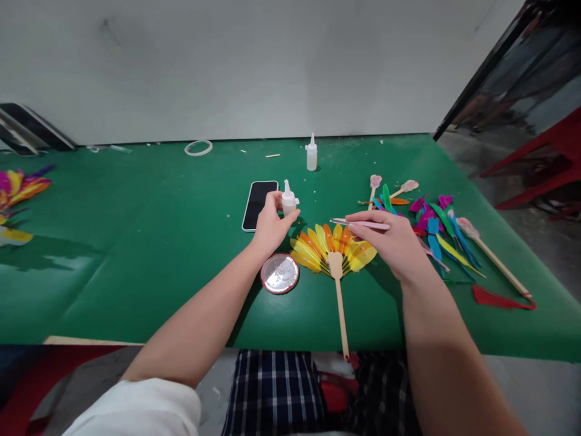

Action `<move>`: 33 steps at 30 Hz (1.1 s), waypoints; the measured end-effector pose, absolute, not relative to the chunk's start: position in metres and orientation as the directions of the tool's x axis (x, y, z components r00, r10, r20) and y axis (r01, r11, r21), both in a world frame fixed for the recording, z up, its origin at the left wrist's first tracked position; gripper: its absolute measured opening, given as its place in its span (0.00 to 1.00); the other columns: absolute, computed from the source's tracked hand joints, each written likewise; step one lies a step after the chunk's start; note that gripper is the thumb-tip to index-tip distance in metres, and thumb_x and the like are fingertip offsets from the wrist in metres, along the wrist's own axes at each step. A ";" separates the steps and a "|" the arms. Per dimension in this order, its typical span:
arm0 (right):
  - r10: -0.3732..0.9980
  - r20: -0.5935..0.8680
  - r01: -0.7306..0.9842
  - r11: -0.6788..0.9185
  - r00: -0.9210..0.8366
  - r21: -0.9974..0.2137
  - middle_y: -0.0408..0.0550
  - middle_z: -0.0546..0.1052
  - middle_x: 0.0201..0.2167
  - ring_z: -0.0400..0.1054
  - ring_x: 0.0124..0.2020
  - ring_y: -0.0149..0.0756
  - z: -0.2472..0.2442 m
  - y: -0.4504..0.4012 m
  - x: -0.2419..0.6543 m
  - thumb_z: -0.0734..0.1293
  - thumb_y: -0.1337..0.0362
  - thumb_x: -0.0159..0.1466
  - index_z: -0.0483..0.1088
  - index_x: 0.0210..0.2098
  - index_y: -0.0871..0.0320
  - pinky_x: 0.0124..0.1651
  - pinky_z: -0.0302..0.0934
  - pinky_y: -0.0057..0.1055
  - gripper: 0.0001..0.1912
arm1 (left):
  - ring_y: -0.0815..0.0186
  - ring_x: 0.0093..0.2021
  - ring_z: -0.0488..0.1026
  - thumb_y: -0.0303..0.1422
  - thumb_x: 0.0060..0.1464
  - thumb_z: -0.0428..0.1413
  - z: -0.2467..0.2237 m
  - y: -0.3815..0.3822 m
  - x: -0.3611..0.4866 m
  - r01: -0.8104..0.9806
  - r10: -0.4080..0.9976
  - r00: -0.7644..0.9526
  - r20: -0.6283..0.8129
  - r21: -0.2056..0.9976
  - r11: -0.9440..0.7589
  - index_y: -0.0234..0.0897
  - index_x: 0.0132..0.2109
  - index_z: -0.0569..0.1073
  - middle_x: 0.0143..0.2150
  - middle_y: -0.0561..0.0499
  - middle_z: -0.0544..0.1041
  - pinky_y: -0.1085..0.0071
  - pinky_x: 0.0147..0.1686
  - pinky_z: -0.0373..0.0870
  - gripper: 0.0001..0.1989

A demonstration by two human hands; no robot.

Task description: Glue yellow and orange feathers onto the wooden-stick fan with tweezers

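A small white glue bottle [288, 200] stands upright in the grip of my left hand [272, 223], beside a phone [256, 204]. Pink tweezers [370, 224] are pinched in my right hand [390, 239], their tips pointing left over the top of a feather fan. The fan [334, 264] has yellow and orange feathers spread around a wooden head, and its handle reaches the table's front edge. Left of the fan, below my left hand, lies a round metal lid [280, 273] with whitish residue on it.
Loose colored feathers [436, 233], wooden sticks and a red tassel [499, 298] lie on the right of the green table [149, 242]. A second white bottle [311, 154] and a tape ring [198, 148] are at the back. More feathers [20, 188] are far left.
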State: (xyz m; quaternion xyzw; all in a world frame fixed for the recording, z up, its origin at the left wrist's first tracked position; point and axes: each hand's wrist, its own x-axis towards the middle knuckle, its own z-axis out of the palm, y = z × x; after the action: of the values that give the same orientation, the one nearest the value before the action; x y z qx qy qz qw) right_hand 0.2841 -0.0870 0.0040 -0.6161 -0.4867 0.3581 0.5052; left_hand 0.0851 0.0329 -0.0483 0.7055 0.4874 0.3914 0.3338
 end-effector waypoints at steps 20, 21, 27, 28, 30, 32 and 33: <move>0.990 0.037 0.620 -0.055 0.134 -0.783 0.47 0.79 0.37 0.72 0.38 0.36 -0.007 -0.081 0.281 0.63 0.68 0.58 0.76 0.38 0.56 0.44 0.65 0.35 0.11 | 0.63 0.38 0.71 0.32 0.41 0.60 -0.049 0.037 0.082 0.492 0.919 0.250 0.306 0.777 -0.393 0.43 0.65 0.48 0.42 0.46 0.73 0.64 0.39 0.66 0.46; 0.991 0.047 0.632 -0.044 0.127 -0.773 0.46 0.79 0.37 0.72 0.38 0.36 -0.007 -0.081 0.281 0.63 0.69 0.58 0.76 0.38 0.56 0.45 0.65 0.35 0.11 | 0.63 0.39 0.70 0.32 0.41 0.60 -0.048 0.037 0.081 0.500 0.906 0.265 0.330 0.756 -0.422 0.42 0.65 0.48 0.43 0.44 0.73 0.63 0.40 0.66 0.46; 0.993 0.061 0.702 -0.029 0.104 -0.711 0.46 0.79 0.37 0.72 0.39 0.37 -0.013 -0.079 0.278 0.63 0.70 0.58 0.76 0.38 0.54 0.45 0.64 0.35 0.12 | 0.57 0.55 0.62 0.32 0.45 0.56 -0.031 0.026 0.073 0.533 0.654 0.219 0.724 0.472 -0.702 0.38 0.62 0.53 0.60 0.39 0.57 0.59 0.52 0.61 0.37; 0.994 0.057 0.716 -0.031 0.099 -0.697 0.47 0.79 0.37 0.72 0.39 0.38 -0.014 -0.079 0.277 0.63 0.70 0.58 0.76 0.38 0.54 0.44 0.64 0.35 0.13 | 0.57 0.55 0.61 0.31 0.46 0.55 -0.028 0.023 0.072 0.550 0.624 0.196 0.756 0.442 -0.709 0.38 0.60 0.55 0.59 0.40 0.59 0.59 0.52 0.61 0.33; 0.995 0.052 0.744 -0.026 0.081 -0.668 0.47 0.79 0.38 0.72 0.39 0.38 -0.015 -0.079 0.276 0.62 0.70 0.59 0.76 0.38 0.54 0.44 0.64 0.35 0.13 | 0.58 0.52 0.63 0.29 0.48 0.52 -0.024 0.018 0.071 0.577 0.586 0.189 0.788 0.393 -0.716 0.38 0.54 0.64 0.52 0.43 0.65 0.60 0.50 0.63 0.24; 0.997 0.051 0.766 -0.015 0.062 -0.643 0.48 0.78 0.39 0.71 0.40 0.39 -0.016 -0.079 0.274 0.61 0.70 0.60 0.76 0.39 0.54 0.44 0.64 0.35 0.13 | 0.61 0.45 0.66 0.25 0.49 0.49 -0.025 0.015 0.072 0.574 0.551 0.256 0.794 0.334 -0.748 0.38 0.44 0.71 0.42 0.46 0.68 0.62 0.46 0.64 0.15; 0.997 0.051 0.775 -0.010 0.054 -0.632 0.48 0.78 0.39 0.71 0.40 0.39 -0.016 -0.079 0.274 0.61 0.70 0.60 0.75 0.39 0.55 0.44 0.64 0.35 0.13 | 0.63 0.42 0.66 0.23 0.48 0.47 -0.026 0.014 0.072 0.557 0.530 0.307 0.790 0.303 -0.773 0.38 0.38 0.73 0.39 0.47 0.69 0.63 0.44 0.64 0.13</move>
State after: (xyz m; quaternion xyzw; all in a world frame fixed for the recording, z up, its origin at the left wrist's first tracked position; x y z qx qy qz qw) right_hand 0.2736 -0.0793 -0.0161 -0.6777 -0.6536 0.2138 0.2604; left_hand 0.0723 0.0140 -0.0256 0.8083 0.3363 0.4831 -0.0137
